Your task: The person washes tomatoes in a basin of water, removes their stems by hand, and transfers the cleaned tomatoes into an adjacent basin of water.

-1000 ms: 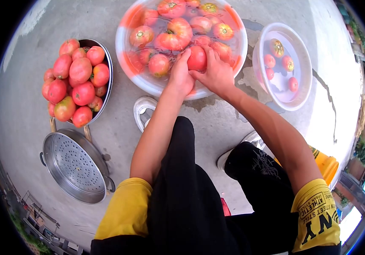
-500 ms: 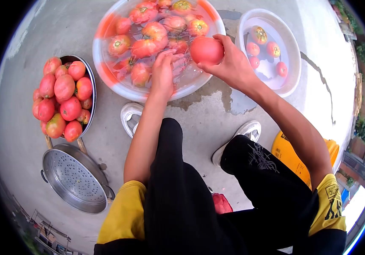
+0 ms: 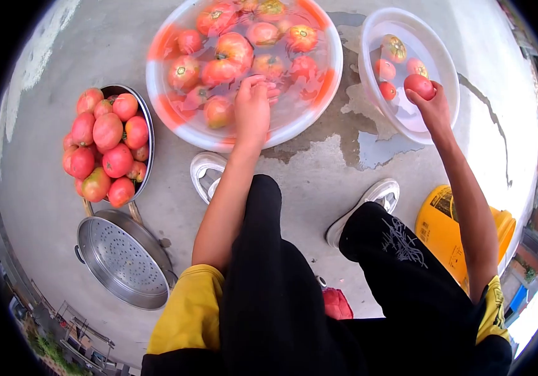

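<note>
No legible wording; print on the yellow bucket (image 3: pixel 439 233) and black trousers (image 3: pixel 262 276) is unreadable

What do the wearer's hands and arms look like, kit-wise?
Left hand and right hand: no gloves, no watch visible. Left sleeve and right sleeve: short, yellow, black towards the shoulder. Dark print on the right one.

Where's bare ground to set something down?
Bare concrete lies between the left shoe and right shoe, and between left shoe and metal bowl. That bowl and the large basin are crowded; the strip toward the small basin looks wet.
</note>
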The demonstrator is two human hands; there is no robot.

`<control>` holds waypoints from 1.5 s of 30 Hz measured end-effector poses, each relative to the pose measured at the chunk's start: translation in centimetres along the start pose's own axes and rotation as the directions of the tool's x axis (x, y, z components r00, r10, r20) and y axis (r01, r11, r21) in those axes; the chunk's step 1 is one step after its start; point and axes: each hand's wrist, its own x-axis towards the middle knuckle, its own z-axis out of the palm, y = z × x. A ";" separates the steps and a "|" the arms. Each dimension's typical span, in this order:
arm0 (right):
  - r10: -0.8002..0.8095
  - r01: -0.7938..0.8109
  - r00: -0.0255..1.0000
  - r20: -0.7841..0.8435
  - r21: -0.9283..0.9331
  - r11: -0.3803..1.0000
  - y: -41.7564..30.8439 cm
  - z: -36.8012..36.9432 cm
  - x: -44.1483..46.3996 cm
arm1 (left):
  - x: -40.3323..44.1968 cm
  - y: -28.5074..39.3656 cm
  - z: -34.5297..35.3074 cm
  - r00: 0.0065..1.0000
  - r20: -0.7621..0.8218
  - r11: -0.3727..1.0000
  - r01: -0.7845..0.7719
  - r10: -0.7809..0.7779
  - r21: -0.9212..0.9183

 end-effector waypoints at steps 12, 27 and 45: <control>-0.036 0.035 0.999 0.000 -0.156 0.987 6.7 2.5 1.2 | 0.5 -1.4 0.2 0.975 0.008 0.957 -0.219 0.221 0.191; -0.610 0.530 0.759 0.227 0.330 0.782 -14.1 10.0 -8.6 | -2.3 2.7 -4.6 0.777 0.105 -0.011 -0.125 0.620 0.992; -0.402 0.501 0.764 0.505 -0.070 0.863 -17.4 15.4 -7.4 | 0.8 2.0 -0.9 0.855 0.276 0.790 0.513 -0.439 -0.336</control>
